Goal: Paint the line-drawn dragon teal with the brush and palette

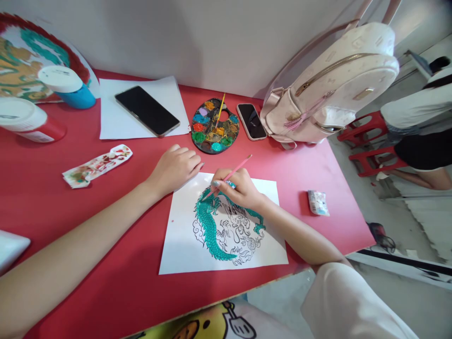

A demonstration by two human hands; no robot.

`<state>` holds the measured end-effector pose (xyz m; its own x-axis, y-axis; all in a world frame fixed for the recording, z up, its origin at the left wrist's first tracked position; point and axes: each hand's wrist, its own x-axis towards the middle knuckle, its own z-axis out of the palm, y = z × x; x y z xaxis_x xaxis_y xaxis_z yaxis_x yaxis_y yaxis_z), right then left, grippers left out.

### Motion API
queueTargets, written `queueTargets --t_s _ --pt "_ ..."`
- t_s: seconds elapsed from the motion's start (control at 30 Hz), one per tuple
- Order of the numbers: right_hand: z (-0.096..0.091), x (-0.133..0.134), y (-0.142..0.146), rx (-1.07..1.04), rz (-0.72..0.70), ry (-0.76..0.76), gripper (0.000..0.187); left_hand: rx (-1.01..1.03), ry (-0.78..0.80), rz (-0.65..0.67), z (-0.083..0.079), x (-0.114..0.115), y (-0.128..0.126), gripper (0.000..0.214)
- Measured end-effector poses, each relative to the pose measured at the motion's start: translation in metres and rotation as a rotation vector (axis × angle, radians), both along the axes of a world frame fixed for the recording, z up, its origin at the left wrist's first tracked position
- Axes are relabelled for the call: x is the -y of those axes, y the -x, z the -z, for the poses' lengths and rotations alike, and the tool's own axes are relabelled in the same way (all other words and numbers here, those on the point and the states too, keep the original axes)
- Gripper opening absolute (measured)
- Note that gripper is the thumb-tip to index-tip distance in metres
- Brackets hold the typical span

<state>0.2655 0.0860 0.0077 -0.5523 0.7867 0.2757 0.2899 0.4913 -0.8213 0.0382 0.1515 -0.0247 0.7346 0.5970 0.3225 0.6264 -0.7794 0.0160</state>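
Beyond the sleeve (349,296), the paper (181,249) is laid on the worktop (123,235), a brush (238,167) is pinched in the right hand (242,187), and any wet paint (207,225) could be smeared by a dragged wrist (260,203), though whether the left hand (175,167) is closed cannot be told.

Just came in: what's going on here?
Someone is painting a dragon on a white sheet. The right hand holds a pink brush, its tip at the dragon's teal body; the design's middle is only black lines. The left hand rests by the sheet's far left corner. Beyond, a paint palette holds a yellow brush.
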Motion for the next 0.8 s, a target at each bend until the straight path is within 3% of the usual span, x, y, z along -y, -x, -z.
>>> queueTargets --t_s 0.07,0.23,0.4,0.57,0.73,0.8 --pt "-0.0004 -0.0012 -0.0014 0.024 -0.032 -0.031 0.053 0.002 -0.006 -0.002 0.0004 0.0000 0.0001 0.038" --pt "-0.0025 -0.0027 -0.0038 0.002 0.051 -0.030 0.051 0.045 0.033 -0.002 0.0005 0.0004 0.0001 0.037" --pt "-0.0020 -0.0003 -0.0019 -0.017 -0.098 -0.038 0.053 0.070 0.060 -0.005 0.0005 0.0003 -0.0004 0.035" --pt "0.0003 -0.0018 -0.0037 -0.002 0.031 -0.070 0.054 0.041 0.022 -0.007 0.0006 0.0004 -0.0005 0.036" --pt "0.0007 -0.0015 -0.0030 0.011 -0.105 -0.095 0.055 -0.006 -0.002 -0.003 0.0004 0.0000 -0.0002 0.038" --pt "0.0007 -0.0017 -0.0034 0.005 -0.065 -0.102 0.053 0.002 -0.007 -0.003 0.0008 0.0000 -0.0001 0.038"
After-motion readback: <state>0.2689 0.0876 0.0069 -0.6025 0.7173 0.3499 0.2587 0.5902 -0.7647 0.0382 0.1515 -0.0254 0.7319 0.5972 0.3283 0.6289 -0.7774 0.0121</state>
